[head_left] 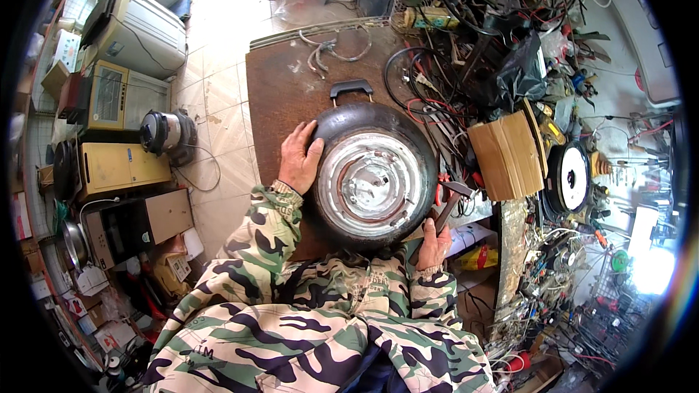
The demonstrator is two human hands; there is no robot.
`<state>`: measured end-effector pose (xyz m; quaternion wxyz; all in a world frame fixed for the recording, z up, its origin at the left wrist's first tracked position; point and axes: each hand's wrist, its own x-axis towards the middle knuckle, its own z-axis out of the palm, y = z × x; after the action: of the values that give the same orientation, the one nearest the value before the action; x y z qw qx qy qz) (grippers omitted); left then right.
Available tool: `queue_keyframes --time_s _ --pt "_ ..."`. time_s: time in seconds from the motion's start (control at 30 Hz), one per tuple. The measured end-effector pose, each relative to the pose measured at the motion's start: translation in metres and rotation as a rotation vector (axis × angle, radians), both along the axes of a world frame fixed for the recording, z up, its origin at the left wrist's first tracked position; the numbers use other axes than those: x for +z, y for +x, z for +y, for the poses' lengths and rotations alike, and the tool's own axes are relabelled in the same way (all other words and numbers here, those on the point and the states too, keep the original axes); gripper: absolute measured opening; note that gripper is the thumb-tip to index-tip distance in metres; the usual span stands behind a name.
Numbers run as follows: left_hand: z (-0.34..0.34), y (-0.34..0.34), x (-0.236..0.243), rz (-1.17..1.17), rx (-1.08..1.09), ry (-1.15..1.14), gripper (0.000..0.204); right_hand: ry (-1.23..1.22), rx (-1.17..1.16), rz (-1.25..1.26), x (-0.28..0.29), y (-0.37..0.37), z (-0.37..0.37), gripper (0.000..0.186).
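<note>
An upside-down electric pan (375, 183) lies on a brown worktop, its round metal base facing up and its black wall curving around it. A black loop handle (351, 89) sticks out at its far side. My left hand (298, 159) lies against the pan's left wall, fingers stretched along it and thumb apart. Close to the pan's lower right edge, my right hand (433, 247) is closed around the handle of a hammer (447, 211). The hammer's head is raised beside the pan, pointing away from me.
Brown worktop (280, 94) shows around the pan. A grey cable (328, 47) lies at its far end. Tangled wires and tools crowd the right, with a cardboard box (505, 156) near the pan. A rice cooker (162, 131) and stacked appliances stand on the left.
</note>
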<state>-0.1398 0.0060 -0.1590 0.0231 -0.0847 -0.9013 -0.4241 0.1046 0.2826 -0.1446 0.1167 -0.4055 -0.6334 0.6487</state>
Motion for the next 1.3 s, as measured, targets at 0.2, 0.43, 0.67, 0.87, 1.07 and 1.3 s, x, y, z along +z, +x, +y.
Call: queue_keyframes --time_s 0.2,0.43,0.67,0.87,1.07,1.3 --pt "-0.004 -0.014 0.020 -0.279 0.112 0.151 0.041 -0.001 -0.053 0.054 -0.030 -0.005 0.005 0.034" --pt "-0.048 -0.042 -0.003 -0.424 0.019 -0.409 0.029 -0.030 -0.047 0.012 -0.021 -0.004 0.004 0.029" --pt "-0.056 -0.052 -0.008 -0.416 -0.075 -0.471 0.030 -0.014 -0.029 0.018 -0.021 -0.003 0.006 0.032" --pt "-0.057 -0.063 -0.014 -0.644 0.044 -0.429 0.037 -0.012 -0.025 -0.008 -0.026 -0.001 0.006 0.032" --pt "-0.043 -0.055 -0.009 -0.499 0.094 -0.421 0.030 0.018 -0.014 -0.095 -0.025 -0.002 0.009 0.031" --pt "-0.028 -0.134 -0.065 -0.446 0.130 -0.079 0.060 0.099 -0.002 -0.145 -0.011 -0.006 0.004 0.030"
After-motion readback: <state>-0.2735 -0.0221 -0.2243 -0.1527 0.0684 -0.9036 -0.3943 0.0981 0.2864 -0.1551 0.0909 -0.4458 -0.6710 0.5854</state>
